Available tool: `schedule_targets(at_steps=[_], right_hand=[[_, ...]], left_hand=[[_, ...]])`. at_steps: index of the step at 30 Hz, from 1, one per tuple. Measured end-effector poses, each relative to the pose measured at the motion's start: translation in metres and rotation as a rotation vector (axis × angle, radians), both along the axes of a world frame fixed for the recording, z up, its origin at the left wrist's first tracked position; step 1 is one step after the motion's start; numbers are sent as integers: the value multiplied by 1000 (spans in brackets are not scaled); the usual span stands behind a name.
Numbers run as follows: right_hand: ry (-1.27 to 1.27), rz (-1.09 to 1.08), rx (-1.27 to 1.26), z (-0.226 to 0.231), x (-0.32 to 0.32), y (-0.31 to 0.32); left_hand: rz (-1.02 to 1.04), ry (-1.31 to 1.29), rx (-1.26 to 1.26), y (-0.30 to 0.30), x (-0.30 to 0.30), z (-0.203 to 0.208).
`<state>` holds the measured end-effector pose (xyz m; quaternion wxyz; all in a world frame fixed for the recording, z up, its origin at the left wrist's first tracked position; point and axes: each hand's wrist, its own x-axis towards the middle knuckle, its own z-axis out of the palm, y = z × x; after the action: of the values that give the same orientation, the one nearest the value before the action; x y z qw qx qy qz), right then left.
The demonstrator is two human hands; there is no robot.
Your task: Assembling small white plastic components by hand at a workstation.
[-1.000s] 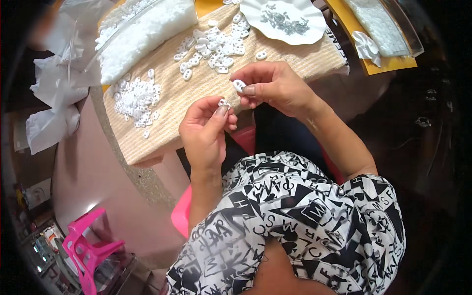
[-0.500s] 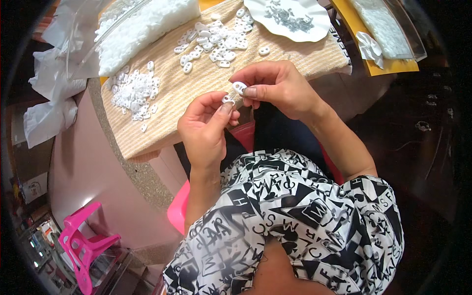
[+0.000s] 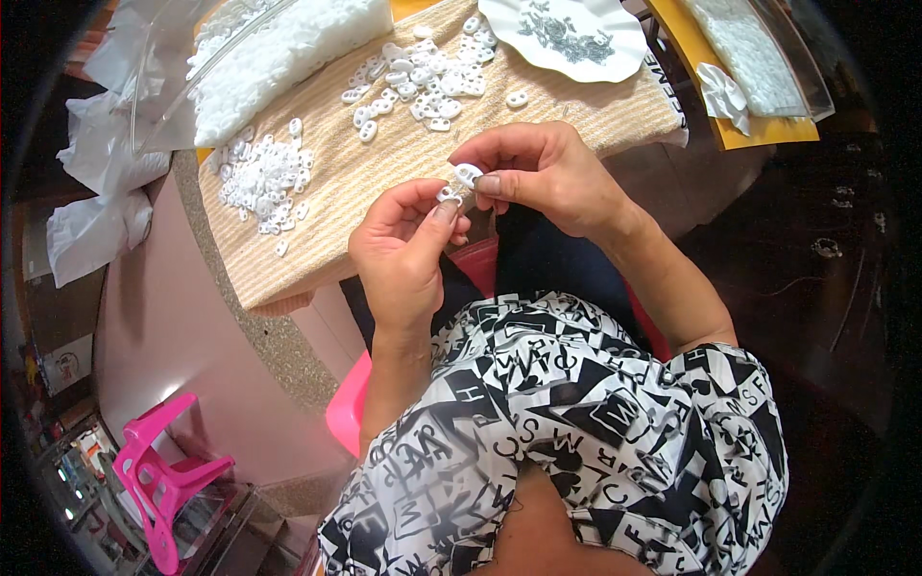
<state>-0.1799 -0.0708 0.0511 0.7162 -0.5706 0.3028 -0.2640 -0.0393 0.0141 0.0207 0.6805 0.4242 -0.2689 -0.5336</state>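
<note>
My left hand (image 3: 401,242) pinches a small white plastic piece (image 3: 448,195) between thumb and fingers. Close beside it, my right hand (image 3: 557,180) grips a larger white oval plastic piece with holes (image 3: 468,175) by its right edge. The two pieces are held almost together above the near edge of the cloth; whether they touch I cannot tell. A pile of larger two-holed white ovals (image 3: 447,82) lies beyond my hands, with a single oval (image 3: 517,99) apart to its right. Smaller white pieces (image 3: 264,178) are heaped at the left of the cloth.
A striped beige cloth (image 3: 331,211) covers the work surface. Clear containers of white pieces stand at the back left (image 3: 279,72) and far right (image 3: 744,58). A white wavy-rimmed plate (image 3: 615,67) bears small grey bits or a pattern. A pink stool (image 3: 163,480) stands lower left.
Both hands have shifted very slightly, and the two white pieces look a little nearer each other. Both grips stay as they were.
</note>
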Motion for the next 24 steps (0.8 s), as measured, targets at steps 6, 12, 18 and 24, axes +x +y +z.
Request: schedule_targets(at_steps=[6,12,18,24], right_hand=[[-14,26,21,0,0,1],[-15,53,-2,1,1,3],[-44,46,-15,-5,3,6],[36,31,-2,-1,3,8]], left_hand=[[4,-29,9,0,0,-2],[8,-68,-14,0,-2,1],[8,-111,-12,1,-1,3],[-9,-166,-72,1,1,-1]])
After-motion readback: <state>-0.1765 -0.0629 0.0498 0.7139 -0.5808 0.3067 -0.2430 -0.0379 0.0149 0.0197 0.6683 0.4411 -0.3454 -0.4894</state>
